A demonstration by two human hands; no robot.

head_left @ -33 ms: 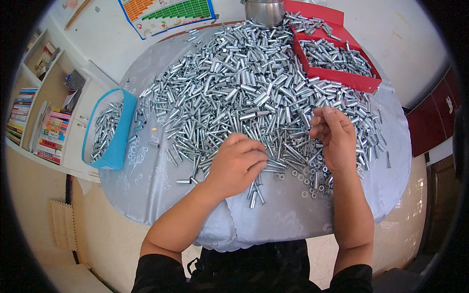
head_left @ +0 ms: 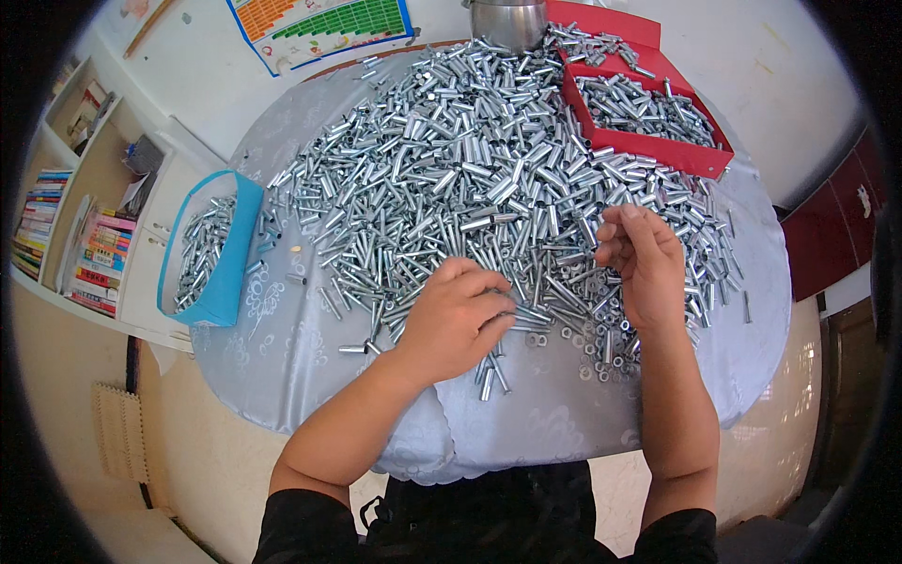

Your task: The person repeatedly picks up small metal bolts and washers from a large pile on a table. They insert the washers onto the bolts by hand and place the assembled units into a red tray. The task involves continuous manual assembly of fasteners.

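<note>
A big heap of shiny metal expansion bolts and sleeves [head_left: 423, 169] covers most of the table. Over its near edge, my left hand [head_left: 456, 315] is closed, back of the hand up, with fingers and thumb curled toward each other. Whatever lies between those fingers is hidden. My right hand [head_left: 648, 268] is raised at the right of the heap, palm turned inward, fingers bent and thumb against the index finger. I cannot make out what its pinch holds. Loose nuts and washers [head_left: 601, 343] lie between my hands, and a few bolts [head_left: 491, 371] stick out below my left hand.
A blue fabric bin [head_left: 230, 268] with metal pieces stands at the table's left edge. At the back right is an open red box [head_left: 648, 155] full of bolts, beside a steel pot [head_left: 509, 23]. A grey patterned tablecloth [head_left: 310, 376] covers the round table. Bookshelves [head_left: 94, 179] stand left.
</note>
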